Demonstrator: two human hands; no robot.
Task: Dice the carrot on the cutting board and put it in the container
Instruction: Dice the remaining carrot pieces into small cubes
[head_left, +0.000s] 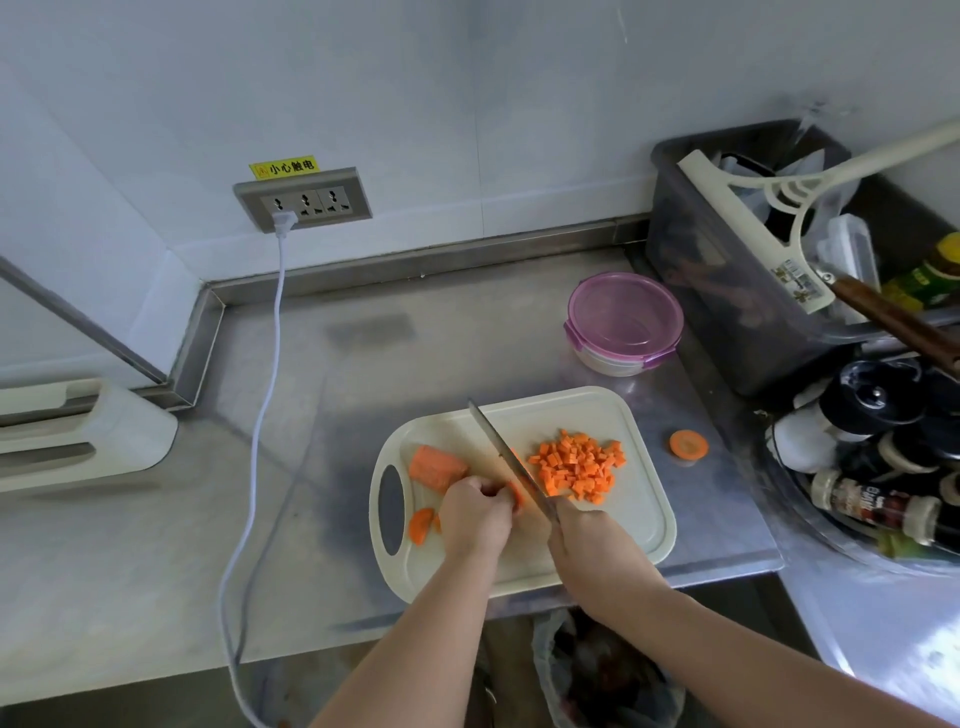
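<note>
my left hand (475, 514) pins a carrot piece (517, 493) on the cutting board (631, 415), right hand (584, 535) wrapped round the knife (506, 457), blade right against my left fingertips. diced carrot (576, 467) sits just past the blade, lidded container (623, 322) further back.

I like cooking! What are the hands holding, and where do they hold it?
The right hand holds the knife by its handle. The left hand pins a carrot piece with its fingers.

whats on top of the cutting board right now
On the cream plastic cutting board: a pile of diced orange carrot, an uncut carrot chunk, a half-round slice. The left hand covers most of the piece under the steel knife.
</note>
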